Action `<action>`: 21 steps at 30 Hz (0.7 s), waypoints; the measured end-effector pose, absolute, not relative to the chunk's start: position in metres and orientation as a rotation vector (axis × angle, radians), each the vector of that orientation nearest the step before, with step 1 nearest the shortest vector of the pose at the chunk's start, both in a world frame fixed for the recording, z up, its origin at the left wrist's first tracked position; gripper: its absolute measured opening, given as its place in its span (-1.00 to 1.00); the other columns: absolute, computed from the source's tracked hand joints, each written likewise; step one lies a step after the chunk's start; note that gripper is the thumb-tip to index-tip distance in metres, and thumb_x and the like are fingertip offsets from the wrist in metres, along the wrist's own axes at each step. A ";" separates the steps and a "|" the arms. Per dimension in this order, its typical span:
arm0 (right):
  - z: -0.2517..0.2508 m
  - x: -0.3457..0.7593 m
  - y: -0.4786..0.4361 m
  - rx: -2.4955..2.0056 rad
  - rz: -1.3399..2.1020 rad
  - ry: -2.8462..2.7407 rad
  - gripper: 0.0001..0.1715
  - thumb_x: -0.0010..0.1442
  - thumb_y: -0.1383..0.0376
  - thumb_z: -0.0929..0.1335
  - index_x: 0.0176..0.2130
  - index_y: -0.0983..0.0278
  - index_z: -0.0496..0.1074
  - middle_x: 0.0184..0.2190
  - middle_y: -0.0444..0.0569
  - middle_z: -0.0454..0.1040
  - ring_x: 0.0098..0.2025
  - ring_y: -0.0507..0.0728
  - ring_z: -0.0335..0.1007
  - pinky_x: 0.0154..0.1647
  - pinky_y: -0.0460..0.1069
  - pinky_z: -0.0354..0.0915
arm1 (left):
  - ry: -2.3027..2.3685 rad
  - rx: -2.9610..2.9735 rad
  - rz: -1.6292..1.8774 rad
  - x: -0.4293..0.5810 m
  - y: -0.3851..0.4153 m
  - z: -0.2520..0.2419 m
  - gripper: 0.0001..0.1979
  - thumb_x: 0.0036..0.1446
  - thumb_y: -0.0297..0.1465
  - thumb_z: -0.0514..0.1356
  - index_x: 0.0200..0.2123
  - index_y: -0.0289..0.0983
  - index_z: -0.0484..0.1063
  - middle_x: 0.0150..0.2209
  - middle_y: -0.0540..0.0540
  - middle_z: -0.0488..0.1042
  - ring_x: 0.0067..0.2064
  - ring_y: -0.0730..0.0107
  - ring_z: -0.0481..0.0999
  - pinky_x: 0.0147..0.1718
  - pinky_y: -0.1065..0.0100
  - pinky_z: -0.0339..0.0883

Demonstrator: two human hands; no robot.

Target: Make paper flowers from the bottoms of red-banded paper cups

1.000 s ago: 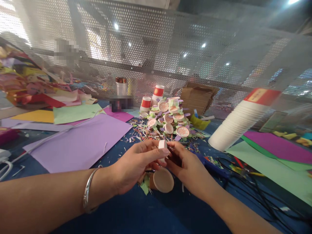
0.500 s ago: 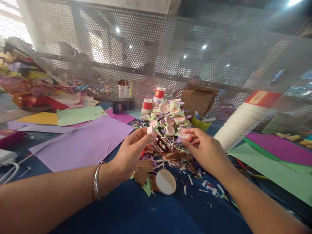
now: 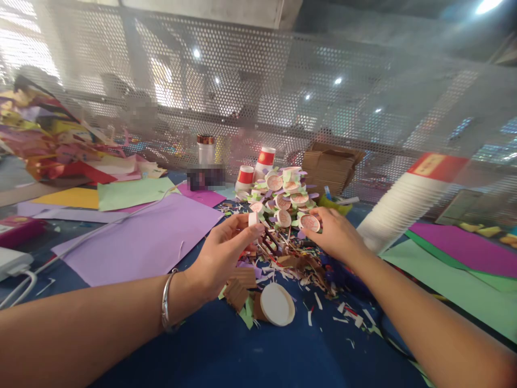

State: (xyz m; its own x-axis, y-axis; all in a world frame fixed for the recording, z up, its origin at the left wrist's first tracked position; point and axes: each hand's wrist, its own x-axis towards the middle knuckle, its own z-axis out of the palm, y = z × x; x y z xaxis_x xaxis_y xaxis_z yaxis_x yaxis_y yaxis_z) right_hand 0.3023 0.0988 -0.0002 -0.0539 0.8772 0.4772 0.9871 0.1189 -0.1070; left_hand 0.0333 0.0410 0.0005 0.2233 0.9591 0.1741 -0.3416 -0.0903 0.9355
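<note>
My left hand (image 3: 224,245) is closed in a pinch on a small white cut paper cup bottom (image 3: 253,219), which is held edge-on. My right hand (image 3: 337,231) curls round another cut cup bottom (image 3: 310,222) at the right edge of a pile, with thumb and fingertips on its side. That piece shows a pinkish pattern on its face, with a purple tab below. Behind both hands rises the pile of similar cup bottoms (image 3: 283,202) with green and purple paper tabs. A round white cup bottom (image 3: 277,304) lies nearer me on the blue table.
Paper scraps (image 3: 299,264) and cardboard bits (image 3: 236,291) litter the middle. A tall stack of paper cups (image 3: 399,199) leans at right. Purple paper (image 3: 141,242) lies left, crossed by a white cable. Upright cups (image 3: 244,177), a jar (image 3: 205,151) and cardboard (image 3: 333,164) stand before a perforated screen.
My right hand has shifted slightly right, with its fingers moving behind the patterned cup bottom, so more of its face shows. My left hand keeps its pinch. The view has shifted slightly.
</note>
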 end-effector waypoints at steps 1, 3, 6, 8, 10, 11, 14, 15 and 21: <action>0.004 0.303 0.097 -1.788 -0.350 -1.968 -0.61 0.10 0.20 0.46 -0.07 0.27 0.48 -0.16 0.17 0.54 -0.14 0.38 0.53 -0.06 0.20 0.39 | 0.711 1.162 1.256 0.034 0.041 0.000 -0.74 0.15 -0.20 0.35 -0.26 -0.29 0.51 -0.28 -0.05 0.45 -0.24 0.41 0.39 -0.21 0.35 0.33; 0.018 0.301 0.095 -1.743 -0.366 -1.950 -0.59 0.11 0.15 0.47 -0.07 0.25 0.47 -0.15 0.13 0.55 -0.21 0.32 0.53 -0.14 0.17 0.41 | 0.704 1.155 1.251 0.035 0.042 0.000 -0.73 0.15 -0.19 0.35 -0.25 -0.29 0.51 -0.29 -0.05 0.45 -0.24 0.42 0.39 -0.23 0.37 0.32; 0.054 0.293 0.103 -1.660 -0.430 -1.918 -0.54 0.12 0.10 0.49 -0.03 0.22 0.46 -0.10 0.11 0.55 -0.21 0.28 0.53 -0.15 0.14 0.41 | 0.699 1.147 1.238 0.036 0.041 -0.001 -0.72 0.15 -0.19 0.35 -0.23 -0.29 0.50 -0.29 -0.04 0.43 -0.25 0.43 0.39 -0.24 0.39 0.32; 0.082 0.285 0.121 -1.623 -0.476 -1.891 -0.53 0.14 0.10 0.49 0.00 0.22 0.45 -0.07 0.13 0.55 -0.14 0.31 0.53 -0.11 0.15 0.40 | 0.708 1.146 1.230 0.036 0.041 -0.001 -0.70 0.16 -0.18 0.35 -0.20 -0.28 0.51 -0.28 -0.03 0.42 -0.25 0.44 0.39 -0.23 0.39 0.33; 0.104 0.277 0.145 -1.612 -0.516 -1.861 -0.57 0.16 0.13 0.48 -0.01 0.24 0.46 -0.08 0.17 0.55 -0.04 0.35 0.50 -0.03 0.19 0.37 | 0.725 1.155 1.232 0.035 0.042 -0.002 -0.69 0.16 -0.16 0.35 -0.18 -0.28 0.51 -0.27 -0.04 0.43 -0.24 0.43 0.40 -0.22 0.38 0.33; 0.111 0.273 0.159 -1.619 -0.525 -1.848 -0.58 0.17 0.14 0.48 -0.02 0.25 0.47 -0.08 0.19 0.55 -0.01 0.37 0.49 -0.02 0.21 0.36 | 0.732 1.163 1.241 0.035 0.042 -0.001 -0.69 0.16 -0.16 0.35 -0.18 -0.28 0.52 -0.26 -0.04 0.44 -0.24 0.43 0.41 -0.23 0.38 0.34; 0.114 0.267 0.196 -1.669 -0.503 -1.841 -0.64 0.14 0.17 0.49 -0.09 0.26 0.50 -0.17 0.19 0.58 -0.11 0.37 0.52 -0.12 0.22 0.38 | 0.743 1.172 1.261 0.034 0.042 0.000 -0.70 0.14 -0.17 0.35 -0.22 -0.29 0.52 -0.28 -0.04 0.44 -0.25 0.42 0.40 -0.25 0.38 0.33; 0.110 0.266 0.206 -1.683 -0.489 -1.853 -0.64 0.09 0.17 0.52 -0.13 0.25 0.51 -0.20 0.16 0.59 -0.16 0.37 0.52 -0.16 0.22 0.38 | 0.740 1.169 1.260 0.035 0.042 0.001 -0.70 0.13 -0.17 0.35 -0.24 -0.29 0.51 -0.29 -0.04 0.44 -0.25 0.42 0.39 -0.26 0.38 0.33; 0.081 0.264 0.232 -1.728 -0.422 -1.898 -0.49 0.01 0.09 0.59 -0.08 0.22 0.54 -0.26 0.12 0.59 -0.24 0.34 0.53 -0.25 0.20 0.38 | 0.711 1.158 1.234 0.035 0.043 0.000 -0.72 0.16 -0.18 0.34 -0.22 -0.27 0.48 -0.30 -0.02 0.43 -0.26 0.45 0.41 -0.26 0.41 0.36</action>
